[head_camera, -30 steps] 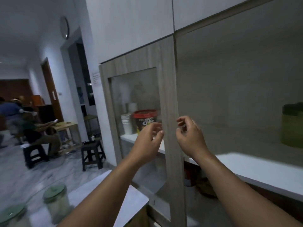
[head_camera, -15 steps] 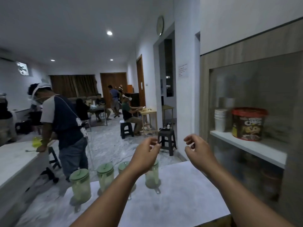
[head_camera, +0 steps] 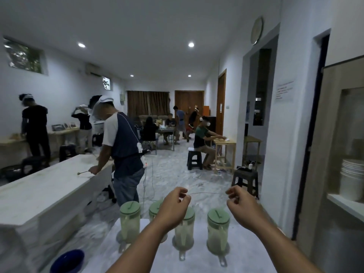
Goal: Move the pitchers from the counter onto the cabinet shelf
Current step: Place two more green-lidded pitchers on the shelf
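Note:
Several clear pitchers with green lids stand in a row on the white counter (head_camera: 246, 259) in front of me. The leftmost pitcher (head_camera: 130, 221) and the rightmost pitcher (head_camera: 218, 231) show fully. My left arm partly covers the two between them (head_camera: 184, 233). My left hand (head_camera: 174, 206) hovers above the middle pitchers, fingers loosely curled and holding nothing. My right hand (head_camera: 241, 206) hovers above and just right of the rightmost pitcher, also curled and empty. The cabinet shelf (head_camera: 345, 206) is at the far right edge.
A stack of white cups (head_camera: 351, 179) sits on the cabinet shelf. A blue bowl (head_camera: 68, 261) lies low at the left. A person (head_camera: 122, 148) stands at a long white counter (head_camera: 45, 192) on the left. Stools, small tables and several people fill the room behind.
My view has swung left from the cabinet to the counter, bringing the row of pitchers to the centre. Both hands stay raised, curled and empty, now above the pitchers.

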